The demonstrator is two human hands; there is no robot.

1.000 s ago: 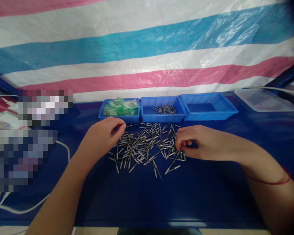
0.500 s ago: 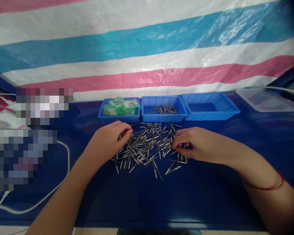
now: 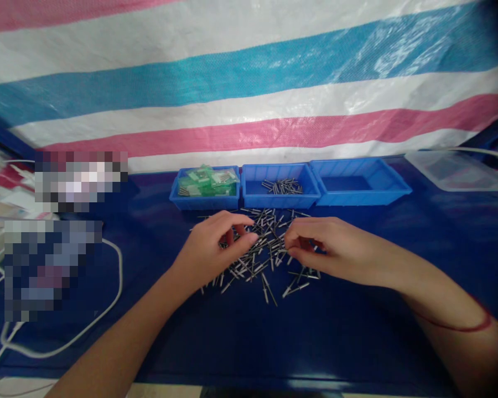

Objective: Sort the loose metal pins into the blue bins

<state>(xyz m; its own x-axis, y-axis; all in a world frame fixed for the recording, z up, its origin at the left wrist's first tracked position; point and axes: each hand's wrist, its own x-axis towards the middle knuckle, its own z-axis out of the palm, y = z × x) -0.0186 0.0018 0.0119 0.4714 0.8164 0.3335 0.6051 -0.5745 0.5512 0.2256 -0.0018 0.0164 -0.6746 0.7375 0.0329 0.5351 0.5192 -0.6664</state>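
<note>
A loose heap of silver blind rivets (image 3: 265,243) lies on the blue table between my hands. My left hand (image 3: 216,240) hovers over the heap's left part, thumb and forefinger apart, with nothing visible between the tips. At the heap's right side is my right hand (image 3: 327,243), its fingers curled in and the thumb against them. Whatever those fingertips hold, if anything, is hidden. Behind the heap, the middle blue bin (image 3: 280,202) has a small pile of rivets (image 3: 285,186) in it.
The left blue bin (image 3: 207,203) holds green-and-clear plastic packets (image 3: 209,179). A third blue bin (image 3: 365,197) stands at the right, beside a translucent lid (image 3: 460,171). A white cable (image 3: 118,276) loops over the table's left side. A striped sheet (image 3: 249,83) hangs behind.
My left hand has moved right over the heap, and its thumb and forefinger have spread apart. The right hand has shifted slightly left, its fingers still curled.
</note>
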